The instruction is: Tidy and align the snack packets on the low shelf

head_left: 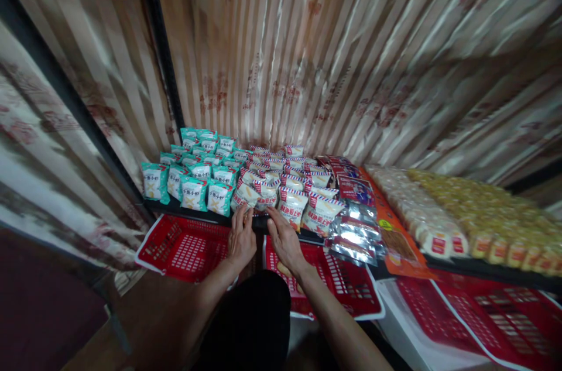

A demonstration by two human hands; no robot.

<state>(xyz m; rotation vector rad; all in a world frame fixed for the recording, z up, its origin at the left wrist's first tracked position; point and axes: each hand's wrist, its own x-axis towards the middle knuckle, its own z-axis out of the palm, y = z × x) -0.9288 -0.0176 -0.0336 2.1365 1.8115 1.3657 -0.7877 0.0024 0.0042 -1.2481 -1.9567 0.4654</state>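
My left hand (241, 237) and my right hand (284, 240) both reach to the front edge of a dark shelf (219, 217). Their fingers are stretched out and touch the front white snack packets with red and blue striped tops (259, 195). Neither hand is wrapped around a packet. Rows of these white packets (293, 175) fill the middle of the shelf. Green snack packets (195, 175) stand in rows to their left.
Silver foil packs (353, 236), dark red packs (351, 181), an orange pack (397, 242), pale wrapped cakes (421, 213) and yellow ones (496, 219) lie to the right. Red plastic baskets (184, 245) (351, 286) (483, 312) sit below. A striped curtain (329, 67) hangs behind.
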